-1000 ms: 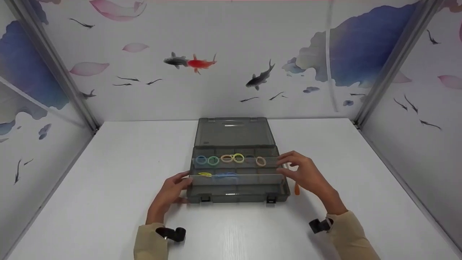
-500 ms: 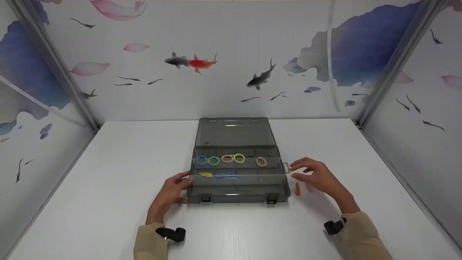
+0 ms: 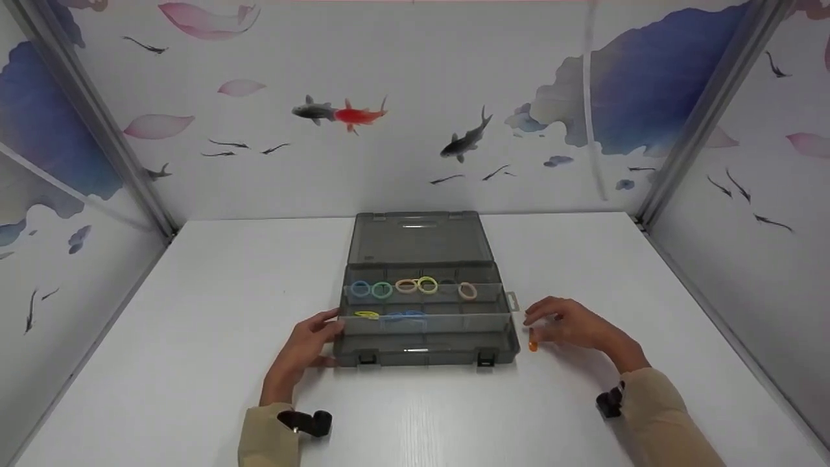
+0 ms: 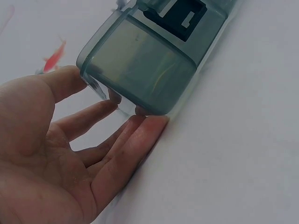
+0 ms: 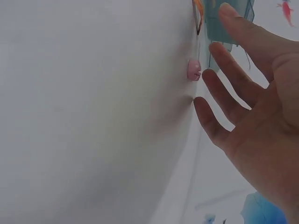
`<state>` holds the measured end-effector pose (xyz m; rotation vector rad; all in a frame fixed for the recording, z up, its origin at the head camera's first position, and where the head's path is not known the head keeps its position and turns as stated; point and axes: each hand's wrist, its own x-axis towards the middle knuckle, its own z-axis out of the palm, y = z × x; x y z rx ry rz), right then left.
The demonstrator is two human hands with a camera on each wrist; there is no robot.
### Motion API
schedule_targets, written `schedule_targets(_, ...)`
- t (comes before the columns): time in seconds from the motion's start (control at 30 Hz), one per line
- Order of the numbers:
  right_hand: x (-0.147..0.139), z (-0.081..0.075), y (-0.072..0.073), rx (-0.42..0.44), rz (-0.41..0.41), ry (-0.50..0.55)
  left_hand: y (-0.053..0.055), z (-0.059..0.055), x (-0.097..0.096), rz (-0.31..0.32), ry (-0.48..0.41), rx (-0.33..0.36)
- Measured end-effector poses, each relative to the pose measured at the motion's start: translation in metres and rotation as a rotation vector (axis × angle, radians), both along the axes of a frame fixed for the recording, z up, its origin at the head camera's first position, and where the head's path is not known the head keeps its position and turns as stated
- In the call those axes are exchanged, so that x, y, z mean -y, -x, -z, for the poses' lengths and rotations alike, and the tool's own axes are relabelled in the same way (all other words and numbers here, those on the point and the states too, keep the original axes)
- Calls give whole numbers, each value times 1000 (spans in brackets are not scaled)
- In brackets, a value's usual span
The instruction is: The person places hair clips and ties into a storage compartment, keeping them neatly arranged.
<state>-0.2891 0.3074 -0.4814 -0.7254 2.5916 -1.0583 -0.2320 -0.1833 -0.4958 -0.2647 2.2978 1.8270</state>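
Observation:
A grey see-through compartment box [image 3: 415, 357] sits on the white table with its lid [image 3: 421, 239] laid back. My left hand [image 3: 303, 347] steadies its left end; in the left wrist view the outstretched fingertips rest against the end wall. To the right of the box is my right hand [image 3: 570, 324], fingers apart and holding nothing. Just at its thumb lies a slim orange piece [image 3: 533, 340], likely a hair clip, partly covered by the thumb. A small pink piece [image 5: 194, 71] lies by the right fingertips in the right wrist view; the hand hides it in the head view.
Several ring-shaped bands, including a green ring [image 3: 382, 290] and a yellow ring [image 3: 427, 285], stand in the rear row. A yellow piece [image 3: 367, 315] and blue pieces [image 3: 405, 316] lie in the row before it. A pale frame-shaped piece [image 3: 513, 301] juts from the right side.
My right hand has left the box's right edge, moving right and toward me to the orange piece. The pale frame-shaped piece is now uncovered. My left hand has stayed in place.

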Motion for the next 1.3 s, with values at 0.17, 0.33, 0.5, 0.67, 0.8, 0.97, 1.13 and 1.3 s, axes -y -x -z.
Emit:
schedule_targets(0.17,0,-3,3,-14,-82,-31,0,1,1,-3,1,-3)
schedule_targets(0.33,0,-1,6,-60,-115,-98,0,1,1,-1,-4,-4)
schedule_targets(0.5,2,-1,6,-62,-101,-123,0,1,1,-2,-2,-2)
schedule_targets(0.67,3,1,6,-86,-89,-129,0,0,1,-3,-3,-1)
schedule_targets(0.8,5,3,6,-105,-69,-115,0,0,1,-5,-5,0)
schedule_targets(0.97,9,3,3,-143,-42,-141,0,2,1,-5,-4,5)
schedule_targets(1.13,9,3,1,-192,-35,-166,0,1,0,-13,5,8)
schedule_targets(1.3,5,3,-1,-177,-22,-153,0,1,-1,-13,8,5)
